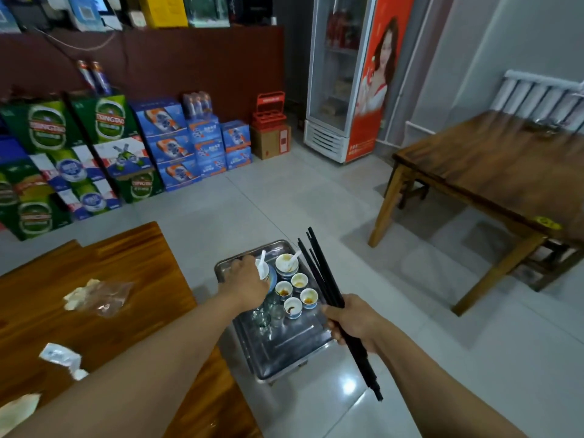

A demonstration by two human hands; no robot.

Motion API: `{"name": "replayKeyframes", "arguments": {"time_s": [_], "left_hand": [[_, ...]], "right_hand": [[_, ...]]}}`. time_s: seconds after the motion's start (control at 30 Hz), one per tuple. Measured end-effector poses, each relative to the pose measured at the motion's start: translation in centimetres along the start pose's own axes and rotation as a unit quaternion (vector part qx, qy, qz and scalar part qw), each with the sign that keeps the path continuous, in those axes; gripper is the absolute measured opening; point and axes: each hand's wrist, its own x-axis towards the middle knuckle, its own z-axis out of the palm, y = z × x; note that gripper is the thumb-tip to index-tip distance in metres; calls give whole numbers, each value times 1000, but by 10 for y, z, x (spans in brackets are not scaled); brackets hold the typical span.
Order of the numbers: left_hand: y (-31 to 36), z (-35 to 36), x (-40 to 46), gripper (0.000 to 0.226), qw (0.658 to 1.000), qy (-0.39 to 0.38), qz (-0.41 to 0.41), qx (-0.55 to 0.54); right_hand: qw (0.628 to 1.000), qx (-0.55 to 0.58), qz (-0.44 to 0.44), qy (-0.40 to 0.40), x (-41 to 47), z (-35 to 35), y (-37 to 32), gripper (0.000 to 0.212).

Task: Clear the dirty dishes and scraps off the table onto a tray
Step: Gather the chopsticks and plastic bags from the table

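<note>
A steel tray [284, 349] sits low beside the wooden table [104, 273]. On it stand several small dirty cups [292, 306], a bowl with a white spoon [287, 263] and a few clear glasses [268, 314]. My left hand [248, 279] reaches over the tray's far left part and holds a stack of small bowls [267, 273] with a white spoon in it. Over the tray's right edge, my right hand [350, 320] grips a bundle of black chopsticks [322, 273], their tips pointing away from me.
Crumpled wrappers and tissue scraps [98, 295] lie on the wooden table, with more scraps [61, 358] nearer me. A second wooden table [493, 172] stands to the right. Stacked drink cartons [94, 153] and a fridge [341, 77] line the back. Tiled floor lies between.
</note>
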Motion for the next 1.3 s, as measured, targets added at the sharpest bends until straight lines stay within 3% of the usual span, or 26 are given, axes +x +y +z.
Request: {"name": "replayKeyframes", "arguments": {"time_s": [0.27, 0.43, 0.57, 0.8, 1.0, 1.07, 1.3], "left_hand": [[-4, 44, 65, 43, 994, -99, -30, -35], [2, 61, 101, 7, 989, -134, -26, -61], [3, 85, 131, 32, 985, -155, -32, -65], [-3, 136, 183, 10, 982, -155, -75, -81], [-17, 195, 225, 7, 979, -140, -129, -77], [-19, 211, 235, 16, 979, -131, -138, -76], [-34, 257, 257, 19, 976, -100, -168, -99]], "right_hand": [[994, -58, 62, 62, 67, -31, 24, 18], [992, -53, 103, 48, 116, -38, 38, 19], [985, -102, 131, 53, 167, -46, 54, 10], [967, -215, 132, 49, 266, -69, 94, 14], [941, -312, 132, 18, 344, -80, 130, 30], [929, -348, 126, 13, 367, -80, 138, 34], [902, -422, 87, 17, 417, -65, 167, 25]]}}
